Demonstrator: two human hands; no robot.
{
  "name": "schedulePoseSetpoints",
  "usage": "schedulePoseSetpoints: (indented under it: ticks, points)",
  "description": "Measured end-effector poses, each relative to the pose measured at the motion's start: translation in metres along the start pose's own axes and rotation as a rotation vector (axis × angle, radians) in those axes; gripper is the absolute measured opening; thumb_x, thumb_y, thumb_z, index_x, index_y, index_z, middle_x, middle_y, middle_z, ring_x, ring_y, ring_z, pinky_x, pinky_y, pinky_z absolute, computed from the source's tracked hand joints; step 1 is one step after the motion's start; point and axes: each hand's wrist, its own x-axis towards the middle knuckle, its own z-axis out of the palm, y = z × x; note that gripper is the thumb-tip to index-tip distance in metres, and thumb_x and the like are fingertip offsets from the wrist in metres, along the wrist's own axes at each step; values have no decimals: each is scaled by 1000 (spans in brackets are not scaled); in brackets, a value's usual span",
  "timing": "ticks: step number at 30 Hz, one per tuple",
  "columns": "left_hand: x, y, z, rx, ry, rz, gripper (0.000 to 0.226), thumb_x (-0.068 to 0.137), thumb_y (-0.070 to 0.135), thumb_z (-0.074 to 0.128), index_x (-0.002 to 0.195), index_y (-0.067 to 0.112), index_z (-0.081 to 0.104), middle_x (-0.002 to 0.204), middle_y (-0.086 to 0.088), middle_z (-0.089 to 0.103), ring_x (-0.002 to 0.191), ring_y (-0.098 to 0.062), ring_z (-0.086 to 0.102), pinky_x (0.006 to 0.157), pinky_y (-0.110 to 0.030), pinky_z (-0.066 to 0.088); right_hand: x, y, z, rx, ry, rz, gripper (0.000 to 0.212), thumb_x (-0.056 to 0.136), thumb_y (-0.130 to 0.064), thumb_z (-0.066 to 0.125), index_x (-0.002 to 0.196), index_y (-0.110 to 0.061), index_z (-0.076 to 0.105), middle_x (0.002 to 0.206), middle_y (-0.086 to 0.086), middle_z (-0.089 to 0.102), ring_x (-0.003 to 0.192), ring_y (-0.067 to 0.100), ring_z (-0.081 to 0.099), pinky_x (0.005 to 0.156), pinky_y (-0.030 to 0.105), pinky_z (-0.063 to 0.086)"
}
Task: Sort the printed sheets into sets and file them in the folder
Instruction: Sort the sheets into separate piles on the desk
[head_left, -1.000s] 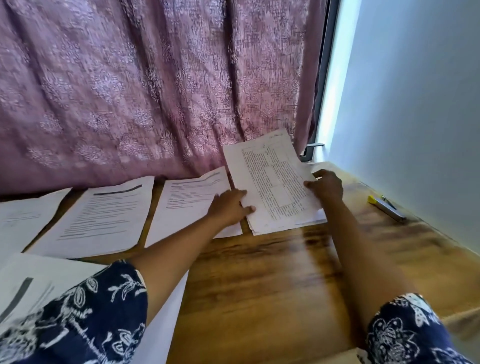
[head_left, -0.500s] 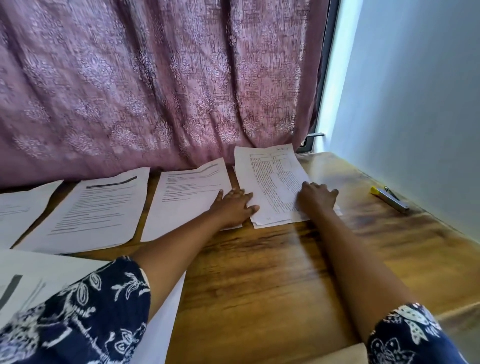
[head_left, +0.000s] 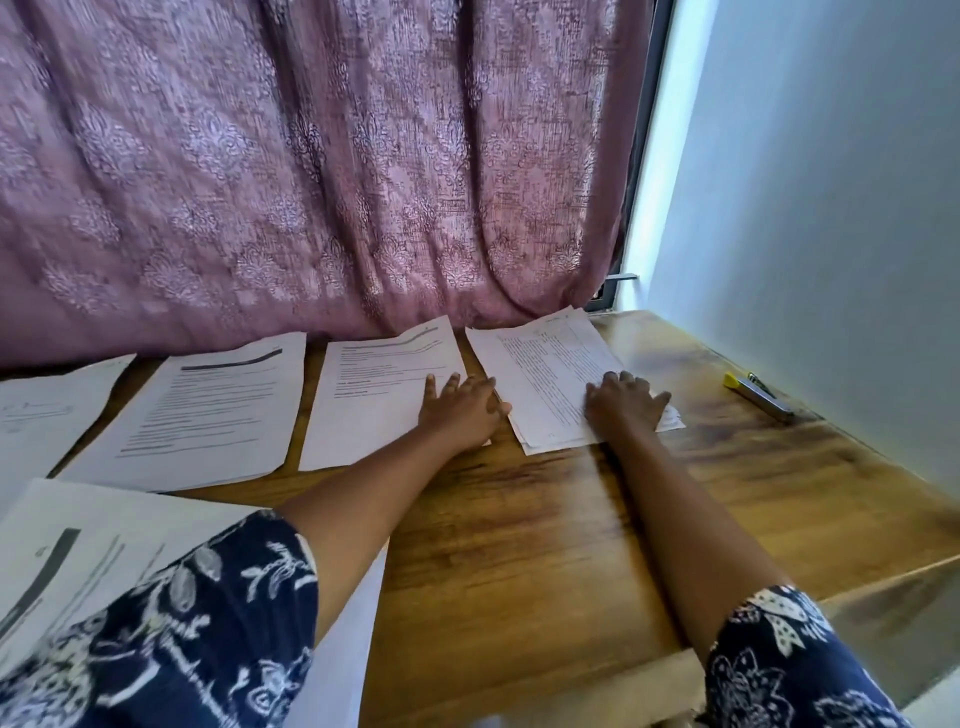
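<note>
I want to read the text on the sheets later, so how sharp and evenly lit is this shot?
Head view: motion-blurred, print on the rightmost stack illegible; daylight enters at the curtain's right edge, with glare on the table there; wide-angle bending curves the table edges; both hands are soft.

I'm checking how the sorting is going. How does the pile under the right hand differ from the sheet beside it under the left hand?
The right pile is several sheets with offset edges; the left sheet looks like one sheet or a thin set. The right pile's print is dense, with table lines; the left sheet has short lines under a dark bar. The right hand lies flat wholly on its pile; the left hand rests at its sheet's edge. Both lie flat on the wooden table.
</note>
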Motion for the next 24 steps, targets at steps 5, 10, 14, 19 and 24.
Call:
schedulePoseSetpoints:
  ticks: [5, 10, 14, 19, 24]
  points:
    - [-26, -28, -20, 30, 16, 9, 56, 100, 52, 34, 150, 28, 29, 161, -2, 18, 149, -19, 10, 117, -49, -11, -24, -32, -11, -64, 237, -153, 36, 98, -31, 41, 124, -10, 56, 128, 12, 58, 124, 31, 46, 111, 56, 17]
    - [-82, -75, -55, -86, 157, -10, 45, 99, 46, 43, 138, 25, 49, 151, 3, 40, 141, -19, 32, 120, -45, 1, -85, -108, -24, 69, 279, -397, 28, 97, -23, 42, 111, -14, 65, 114, 8, 65, 114, 30, 53, 109, 51, 23]
    - [-169, -163, -92, -86, 293, -21, 42, 97, 42, 48, 132, 21, 57, 143, 3, 50, 136, -19, 39, 118, -29, 1, -136, -163, -31, 323, 174, -629, 23, 94, -22, 50, 108, -24, 69, 117, 3, 67, 108, 27, 57, 95, 40, 41]
    - [-275, -260, -83, -539, 372, -146, 37, 98, 28, 52, 130, 44, 46, 147, 12, 41, 139, -6, 31, 121, -34, 0, -192, -236, -22, 366, 79, -929, 26, 93, -19, 54, 114, -23, 67, 124, 0, 62, 112, 24, 54, 93, 40, 44]
    - [-303, -293, -51, -510, 423, -240, 49, 94, 42, 56, 140, 35, 40, 148, 12, 36, 134, -4, 30, 120, -39, -2, -223, -276, -15, 506, -175, -1034, 22, 95, -26, 55, 108, -17, 70, 113, 4, 67, 101, 21, 60, 88, 31, 47]
